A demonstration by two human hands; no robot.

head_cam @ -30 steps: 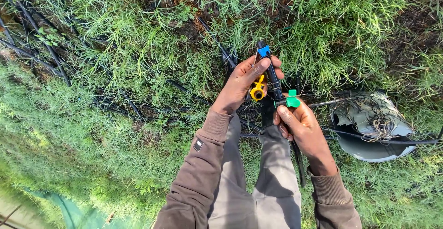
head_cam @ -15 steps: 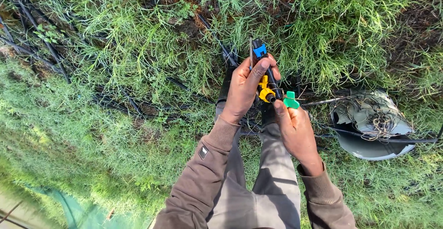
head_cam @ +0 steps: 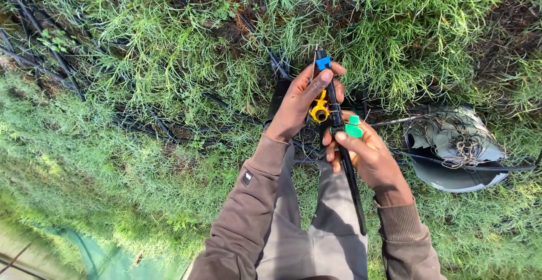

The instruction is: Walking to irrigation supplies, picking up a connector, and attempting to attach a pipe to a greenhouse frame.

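My left hand (head_cam: 298, 104) grips the top of a thin black stake (head_cam: 345, 161) that carries a blue cap (head_cam: 323, 63) at its tip and a yellow fitting (head_cam: 320, 110) lower down. The thumb lies along the stake just under the blue cap. My right hand (head_cam: 370, 157) holds the same stake below, with a small green fitting (head_cam: 354, 127) pinched between thumb and fingers. Both hands are over my grey trouser legs (head_cam: 316, 223), above grass.
Black irrigation tubes (head_cam: 141, 123) run through the grass on the left and behind my hands. A grey bowl-shaped container (head_cam: 451, 175) with leaves and tangled wire lies to the right. Green mesh (head_cam: 107, 257) shows at the bottom left.
My left hand has slid up the stake toward the blue cap. The right hand with the green fitting has stayed close below it.
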